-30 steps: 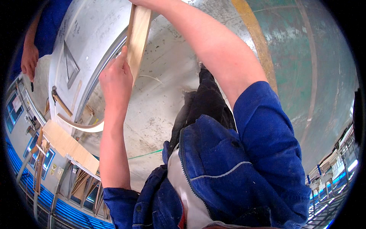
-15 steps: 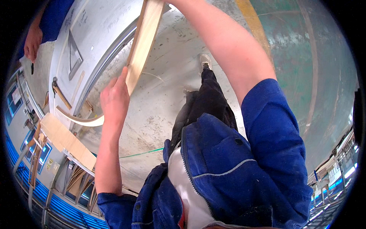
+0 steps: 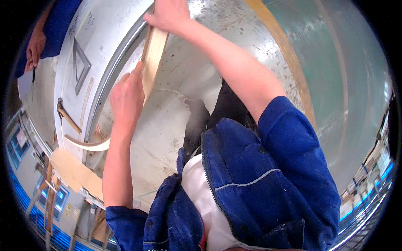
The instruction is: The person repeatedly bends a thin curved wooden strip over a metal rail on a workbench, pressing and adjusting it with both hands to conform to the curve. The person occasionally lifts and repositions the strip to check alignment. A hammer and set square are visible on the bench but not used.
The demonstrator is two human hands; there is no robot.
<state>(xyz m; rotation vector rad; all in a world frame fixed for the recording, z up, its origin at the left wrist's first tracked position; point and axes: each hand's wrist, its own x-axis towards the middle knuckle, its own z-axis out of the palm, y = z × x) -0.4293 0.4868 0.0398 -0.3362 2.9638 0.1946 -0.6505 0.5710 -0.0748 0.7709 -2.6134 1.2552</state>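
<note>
A long, pale wooden strip (image 3: pixel 155 56) runs along the curved metal edge of a light grey table. My left hand (image 3: pixel 127 94) is closed around its nearer part, the thumb lying along the wood. Farther up, at the top of the view, my right hand (image 3: pixel 171 16) grips the same strip with the thumb across it; some of its fingers are cut off by the frame's edge. A curved pale wooden end (image 3: pixel 90 145) shows left of my left wrist. My forearm hides whether it belongs to the same strip.
On the table (image 3: pixel 98 46) lie a triangular metal frame (image 3: pixel 81 67) and a hammer (image 3: pixel 69 117). At the far left, another person's hand (image 3: pixel 35 47) holds a thin dark object. A broad wooden board (image 3: pixel 75 169) sits at the lower left; a yellow floor line (image 3: pixel 284 46) curves along the right.
My right hand has come into view, moving nearer and leftward along the strip. My left hand keeps its hold, slightly shifted. The whole view has tilted a little.
</note>
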